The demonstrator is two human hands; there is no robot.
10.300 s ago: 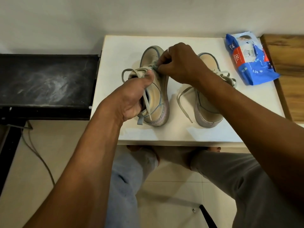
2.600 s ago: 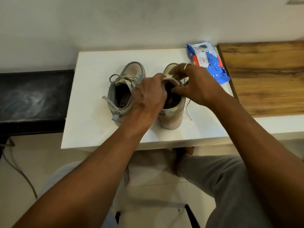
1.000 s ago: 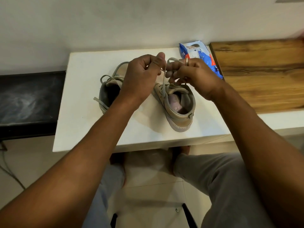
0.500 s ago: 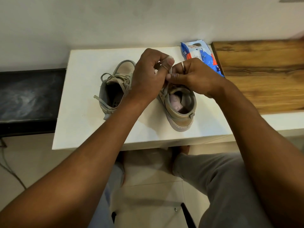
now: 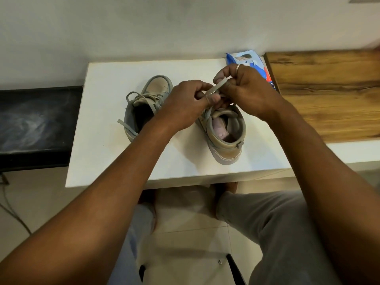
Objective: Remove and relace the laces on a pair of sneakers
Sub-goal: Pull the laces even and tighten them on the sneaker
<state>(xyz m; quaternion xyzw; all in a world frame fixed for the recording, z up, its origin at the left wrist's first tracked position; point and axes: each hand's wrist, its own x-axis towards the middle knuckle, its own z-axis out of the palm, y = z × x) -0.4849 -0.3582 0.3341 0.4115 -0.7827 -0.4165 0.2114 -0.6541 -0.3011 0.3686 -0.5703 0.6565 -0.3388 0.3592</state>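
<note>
Now both hands together above the right shoe: left hand (image 5: 185, 103) pinched with thumb and forefinger on a flat grey woven shoelace (image 5: 216, 87), right hand (image 5: 244, 89), a thin metal ring on one finger, clamped on the same strand a little farther along, so the lace runs taut between the two and drops toward the eyelets. Below the hands, the beige high-top sneaker on the right (image 5: 224, 132), heel toward the viewer, pale pink insole showing, sitting flat on the white tabletop (image 5: 107, 140). Just beside it on the left, the matching beige sneaker with loose grey laces (image 5: 144, 105), apart from either hand. Behind the right hand, a blue plastic wipes packet (image 5: 242, 58), partly hidden; to its right a brown wooden board (image 5: 329, 95); far left a black bench surface (image 5: 35, 120). Handling, as a judgement: lace light, limp and flat, likely to twist or slip through dry fingers, so best gripped near the stiff tip for threading and close to the eyelet for pulling. Shoe light, with a soft collar and firmer sole; likely to slide or tip under a pull, so worth steadying at the collar or heel. Exact eyelet in play hidden by the hands.
</note>
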